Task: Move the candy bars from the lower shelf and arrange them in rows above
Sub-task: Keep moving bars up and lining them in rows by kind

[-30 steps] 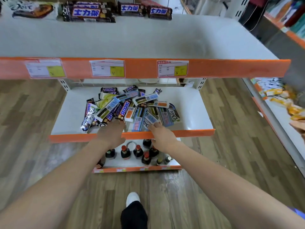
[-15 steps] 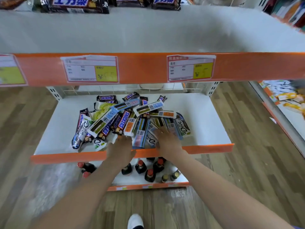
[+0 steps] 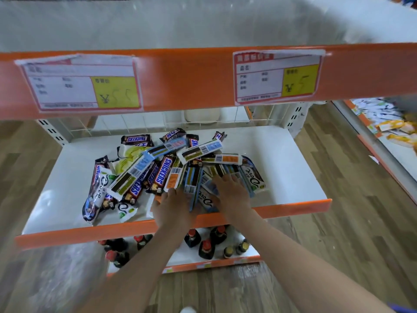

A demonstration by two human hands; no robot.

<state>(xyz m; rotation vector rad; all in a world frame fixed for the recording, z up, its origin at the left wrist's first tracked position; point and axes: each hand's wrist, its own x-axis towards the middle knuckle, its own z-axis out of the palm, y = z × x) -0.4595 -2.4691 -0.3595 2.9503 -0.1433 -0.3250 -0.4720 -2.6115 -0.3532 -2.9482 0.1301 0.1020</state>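
Here, line by line:

Candy bars (image 3: 158,175): a loose, criss-crossed pile on the lower shelf (image 3: 293,177), lying toward its front and left of middle; Snickers bars, long flat boxed bars and soft Dove pouches overlap at all angles.

Handling: likely light. The wrappers look glossy and probably slippery, so a stack could slide apart. The boxed bars look stiff and should lift by their long edges. The pouches look soft and will sag, so they are better taken across the middle. Chocolate snaps if bent.

Left hand (image 3: 173,206): at the pile's front edge, fingers fairly straight and reaching in beside an orange-labelled bar; I cannot tell whether it grips anything.

Right hand (image 3: 232,190): just right of the left, fingers spread flat on the boxed bars and a Dove pouch at the pile's front right, pressing and not pinching.

Upper shelf (image 3: 203,26): directly above the pile, its orange lip carrying two price tags (image 3: 277,75); the part in view is bare.

Bottles (image 3: 205,245): on the lowest shelf below the pile.

Change: both hands have gone further into the pile than half a second ago. The view has also moved closer and lower, so the bars already on the upper shelf have left the frame.
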